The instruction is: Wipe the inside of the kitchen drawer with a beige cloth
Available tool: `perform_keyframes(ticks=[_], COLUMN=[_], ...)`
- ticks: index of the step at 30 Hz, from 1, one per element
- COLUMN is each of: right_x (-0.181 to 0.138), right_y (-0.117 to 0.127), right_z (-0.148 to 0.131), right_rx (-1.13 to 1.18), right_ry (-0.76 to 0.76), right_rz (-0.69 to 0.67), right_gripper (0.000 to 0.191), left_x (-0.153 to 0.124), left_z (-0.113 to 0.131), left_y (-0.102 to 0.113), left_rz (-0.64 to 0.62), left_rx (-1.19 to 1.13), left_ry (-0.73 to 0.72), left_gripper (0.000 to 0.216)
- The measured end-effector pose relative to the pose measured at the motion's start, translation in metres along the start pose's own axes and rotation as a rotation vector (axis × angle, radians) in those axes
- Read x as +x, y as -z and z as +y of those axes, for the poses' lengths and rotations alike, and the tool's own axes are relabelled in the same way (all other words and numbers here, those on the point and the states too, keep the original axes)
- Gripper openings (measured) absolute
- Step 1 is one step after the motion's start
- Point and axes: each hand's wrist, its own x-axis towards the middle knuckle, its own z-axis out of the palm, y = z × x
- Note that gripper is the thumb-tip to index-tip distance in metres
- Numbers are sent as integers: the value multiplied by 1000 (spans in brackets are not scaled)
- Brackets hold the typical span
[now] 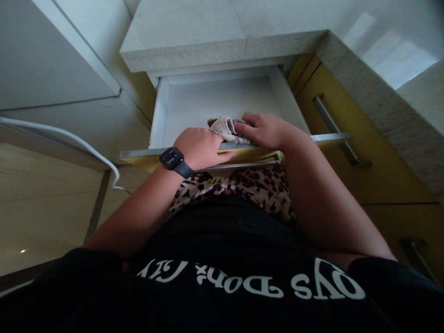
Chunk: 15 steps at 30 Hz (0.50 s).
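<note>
A white-lined drawer (215, 99) with a yellow front is pulled out below the stone counter. My left hand (199, 147), with a black watch on the wrist, is hooked over the drawer's front edge. Its thumb lies along the outer face and its fingers bend inside, partly hidden. My right hand (265, 130) is closed on a crumpled grey-beige cloth (225, 128) just inside the front panel. The cloth lies between both hands and close to my left fingertips. Part of the cloth is hidden under the right fingers.
The stone countertop (194, 32) overhangs the drawer and turns along the right side. Yellow cabinet fronts with a metal handle (338, 127) stand at the right. A white cable (83, 141) hangs at the left by a pale cabinet (52, 60). My body is close to the drawer front.
</note>
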Motion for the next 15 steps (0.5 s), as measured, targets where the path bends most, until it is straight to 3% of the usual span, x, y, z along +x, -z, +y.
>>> perform_keyframes(ticks=[15], right_x=[1], right_y=[-1], right_z=[2], right_rx=[1], right_ry=[19], right_rz=[14], right_gripper=[68], left_x=[0], left_z=[-1], left_y=[-1], left_rz=[28], left_rx=[23], left_ry=[-20], left_gripper=[67])
